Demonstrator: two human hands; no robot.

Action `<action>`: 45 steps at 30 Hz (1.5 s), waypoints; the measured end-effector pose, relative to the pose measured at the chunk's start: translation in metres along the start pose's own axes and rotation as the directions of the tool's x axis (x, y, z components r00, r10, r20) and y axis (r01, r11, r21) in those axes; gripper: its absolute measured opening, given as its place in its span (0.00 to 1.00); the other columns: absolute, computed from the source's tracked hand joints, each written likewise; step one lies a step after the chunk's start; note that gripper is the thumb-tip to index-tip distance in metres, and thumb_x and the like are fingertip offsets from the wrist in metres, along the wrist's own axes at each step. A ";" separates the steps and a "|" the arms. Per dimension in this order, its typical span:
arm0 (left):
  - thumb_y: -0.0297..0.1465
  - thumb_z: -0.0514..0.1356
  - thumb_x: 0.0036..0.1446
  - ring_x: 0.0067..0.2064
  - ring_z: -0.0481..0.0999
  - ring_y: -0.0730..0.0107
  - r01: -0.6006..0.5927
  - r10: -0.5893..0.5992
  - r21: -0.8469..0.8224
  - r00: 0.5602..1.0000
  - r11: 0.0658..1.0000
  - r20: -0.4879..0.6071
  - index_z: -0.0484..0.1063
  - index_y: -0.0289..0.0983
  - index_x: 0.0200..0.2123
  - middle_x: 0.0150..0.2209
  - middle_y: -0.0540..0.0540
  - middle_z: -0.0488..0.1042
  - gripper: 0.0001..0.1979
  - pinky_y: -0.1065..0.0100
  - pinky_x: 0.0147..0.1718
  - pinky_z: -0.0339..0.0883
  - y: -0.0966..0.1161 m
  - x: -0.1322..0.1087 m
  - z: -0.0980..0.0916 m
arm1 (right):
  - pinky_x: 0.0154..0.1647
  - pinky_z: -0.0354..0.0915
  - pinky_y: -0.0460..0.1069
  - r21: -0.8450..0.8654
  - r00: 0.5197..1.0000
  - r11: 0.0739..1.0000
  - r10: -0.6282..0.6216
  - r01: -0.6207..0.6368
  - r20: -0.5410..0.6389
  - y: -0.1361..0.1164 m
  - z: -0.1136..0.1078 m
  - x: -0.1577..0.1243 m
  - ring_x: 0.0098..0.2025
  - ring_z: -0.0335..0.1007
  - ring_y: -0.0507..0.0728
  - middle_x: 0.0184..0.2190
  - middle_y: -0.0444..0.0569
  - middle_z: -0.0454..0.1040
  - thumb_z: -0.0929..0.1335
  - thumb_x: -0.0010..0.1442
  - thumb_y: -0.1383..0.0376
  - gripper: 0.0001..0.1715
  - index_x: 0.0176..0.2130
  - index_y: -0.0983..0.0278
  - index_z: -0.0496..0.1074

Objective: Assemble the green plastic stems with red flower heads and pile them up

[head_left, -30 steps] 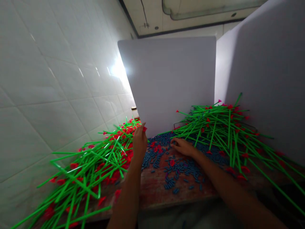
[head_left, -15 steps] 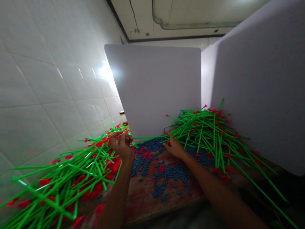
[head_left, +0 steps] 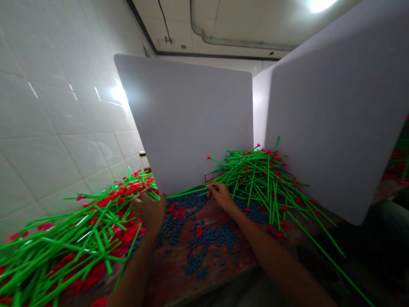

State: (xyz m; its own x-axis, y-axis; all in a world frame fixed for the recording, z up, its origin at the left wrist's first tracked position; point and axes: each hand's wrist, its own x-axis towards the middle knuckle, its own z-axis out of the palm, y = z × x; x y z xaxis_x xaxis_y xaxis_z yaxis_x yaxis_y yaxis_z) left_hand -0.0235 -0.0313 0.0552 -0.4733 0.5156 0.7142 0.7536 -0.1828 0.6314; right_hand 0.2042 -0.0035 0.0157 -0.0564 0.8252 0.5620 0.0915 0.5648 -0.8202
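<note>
The left hand (head_left: 148,211) is half closed at the edge of the red-tipped green plastic stems (head_left: 96,238) — if it holds one, I cannot tell; the right hand (head_left: 221,197), fingers curled, is at the far side of the blue plastic pieces (head_left: 198,251) — its hold also unclear.

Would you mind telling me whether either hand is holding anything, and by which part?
The left hand curls over green stems, but whether it grips them cannot be told; the right hand touches blue pellets with its fingertips, holding nothing visible.
</note>
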 end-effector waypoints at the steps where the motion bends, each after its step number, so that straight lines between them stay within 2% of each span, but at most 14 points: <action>1: 0.38 0.58 0.50 0.56 0.59 0.45 -0.099 0.099 0.108 0.995 0.989 0.001 0.64 0.35 0.47 0.50 0.35 0.64 0.22 0.46 0.51 0.54 0.005 -0.005 0.000 | 0.25 0.59 0.43 -0.019 1.000 1.000 0.005 -0.006 -0.006 -0.001 0.000 -0.001 0.21 0.61 0.49 0.23 0.44 0.71 0.62 0.61 0.57 0.15 0.33 0.66 0.69; 3: 0.39 0.56 0.54 0.55 0.63 0.50 -0.324 0.305 0.122 0.940 0.938 0.149 0.65 0.36 0.49 0.49 0.38 0.67 0.20 0.50 0.53 0.54 0.013 -0.016 0.004 | 0.25 0.59 0.43 -0.055 1.000 0.998 0.017 -0.017 -0.002 -0.003 0.000 -0.003 0.22 0.62 0.49 0.24 0.45 0.72 0.62 0.61 0.58 0.15 0.33 0.66 0.69; 5: 0.39 0.50 0.59 0.49 0.69 0.59 -0.487 0.454 -0.030 0.789 0.873 0.413 0.67 0.38 0.48 0.44 0.42 0.72 0.17 0.57 0.52 0.58 0.020 -0.027 0.012 | 0.26 0.60 0.43 -0.076 0.999 0.997 0.019 -0.017 0.026 -0.004 0.001 -0.005 0.23 0.63 0.50 0.25 0.46 0.72 0.61 0.61 0.58 0.16 0.33 0.66 0.70; 7: 0.40 0.47 0.62 0.46 0.72 0.62 -0.548 0.516 -0.142 0.623 0.825 0.588 0.67 0.40 0.49 0.44 0.45 0.74 0.18 0.61 0.50 0.60 0.024 -0.037 0.022 | 0.28 0.60 0.44 -0.096 0.997 0.995 0.008 -0.001 0.071 -0.004 0.003 -0.006 0.25 0.64 0.50 0.26 0.46 0.73 0.62 0.61 0.57 0.16 0.34 0.67 0.72; 9: 0.39 0.45 0.63 0.46 0.73 0.64 -0.539 0.514 -0.181 0.567 0.822 0.644 0.68 0.40 0.48 0.44 0.45 0.74 0.18 0.65 0.47 0.62 0.024 -0.045 0.030 | 0.31 0.61 0.44 -0.122 0.996 0.992 -0.014 0.026 0.092 -0.005 0.003 -0.005 0.29 0.66 0.51 0.27 0.46 0.74 0.63 0.60 0.58 0.16 0.33 0.67 0.73; 15: 0.41 0.45 0.63 0.43 0.72 0.65 -0.549 0.500 -0.110 0.635 0.828 0.589 0.71 0.39 0.40 0.40 0.45 0.75 0.19 0.67 0.45 0.62 0.017 -0.044 0.030 | 0.35 0.61 0.45 -0.301 1.000 0.953 0.018 -0.020 -0.007 -0.005 -0.014 -0.001 0.32 0.69 0.53 0.30 0.48 0.76 0.61 0.62 0.60 0.17 0.35 0.66 0.74; 19: 0.42 0.45 0.63 0.40 0.71 0.66 -0.551 0.463 -0.050 0.646 0.833 0.607 0.71 0.38 0.36 0.35 0.45 0.74 0.20 0.67 0.41 0.62 0.013 -0.039 0.025 | 0.36 0.61 0.46 -0.575 0.991 0.816 0.120 -0.062 0.064 -0.008 -0.031 -0.003 0.36 0.71 0.56 0.32 0.50 0.77 0.65 0.57 0.62 0.12 0.32 0.65 0.76; 22: 0.42 0.45 0.63 0.40 0.71 0.65 -0.546 0.446 -0.036 0.644 0.837 0.622 0.71 0.38 0.37 0.36 0.44 0.74 0.19 0.67 0.42 0.61 0.013 -0.040 0.027 | 0.32 0.61 0.45 -0.650 0.962 0.757 0.225 -0.070 0.158 -0.011 -0.039 -0.006 0.33 0.72 0.56 0.29 0.50 0.77 0.68 0.52 0.62 0.09 0.29 0.64 0.77; 28: 0.42 0.45 0.63 0.41 0.71 0.66 -0.557 0.439 -0.025 0.625 0.830 0.645 0.71 0.38 0.36 0.35 0.45 0.74 0.19 0.68 0.41 0.60 0.013 -0.043 0.029 | 0.23 0.58 0.45 -0.656 0.827 0.726 0.488 -0.205 0.281 -0.015 -0.044 -0.013 0.19 0.65 0.52 0.16 0.47 0.71 0.73 0.44 0.67 0.08 0.18 0.66 0.73; 32: 0.43 0.44 0.63 0.41 0.71 0.66 -0.564 0.452 -0.032 0.626 0.825 0.635 0.71 0.38 0.35 0.35 0.45 0.74 0.20 0.68 0.40 0.60 0.013 -0.042 0.029 | 0.20 0.58 0.45 -0.641 0.763 0.710 0.576 -0.290 0.293 -0.017 -0.046 -0.015 0.15 0.60 0.49 0.11 0.43 0.65 0.73 0.43 0.68 0.11 0.15 0.65 0.70; 36: 0.43 0.45 0.63 0.41 0.71 0.66 -0.571 0.468 -0.045 0.622 0.820 0.628 0.71 0.38 0.35 0.36 0.45 0.74 0.20 0.69 0.40 0.60 0.011 -0.042 0.030 | 0.19 0.58 0.44 -0.623 0.739 0.692 0.622 -0.365 0.257 -0.015 -0.046 -0.015 0.15 0.62 0.49 0.12 0.44 0.67 0.73 0.43 0.71 0.11 0.15 0.66 0.68; 39: 0.42 0.45 0.63 0.41 0.71 0.66 -0.567 0.468 -0.049 0.626 0.822 0.624 0.71 0.38 0.36 0.36 0.45 0.74 0.20 0.69 0.41 0.60 0.010 -0.043 0.030 | 0.18 0.58 0.43 -0.618 0.753 0.691 0.616 -0.376 0.230 -0.012 -0.046 -0.014 0.16 0.64 0.50 0.12 0.44 0.68 0.73 0.42 0.73 0.09 0.17 0.67 0.70; 42: 0.42 0.45 0.63 0.41 0.71 0.66 -0.570 0.474 -0.057 0.620 0.820 0.625 0.71 0.38 0.36 0.36 0.45 0.74 0.19 0.69 0.41 0.60 0.010 -0.044 0.031 | 0.18 0.58 0.42 -0.563 0.768 0.757 0.563 -0.332 0.305 -0.009 -0.045 -0.013 0.16 0.63 0.49 0.12 0.43 0.67 0.71 0.43 0.73 0.04 0.20 0.67 0.73; 45: 0.42 0.45 0.63 0.40 0.70 0.66 -0.571 0.479 -0.065 0.615 0.819 0.627 0.71 0.38 0.36 0.36 0.45 0.74 0.19 0.68 0.40 0.60 0.010 -0.044 0.032 | 0.19 0.59 0.41 -0.462 0.748 0.840 0.495 -0.283 0.442 -0.005 -0.041 -0.011 0.17 0.62 0.47 0.14 0.42 0.69 0.69 0.46 0.73 0.03 0.24 0.69 0.75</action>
State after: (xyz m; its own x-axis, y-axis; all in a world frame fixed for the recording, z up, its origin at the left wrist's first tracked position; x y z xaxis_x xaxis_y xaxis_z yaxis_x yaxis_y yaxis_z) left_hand 0.0191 -0.0292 0.0200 0.3552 0.7542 0.5523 0.8575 -0.4981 0.1287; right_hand 0.2453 -0.0158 0.0181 -0.4365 0.8991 -0.0333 0.5525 0.2386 -0.7987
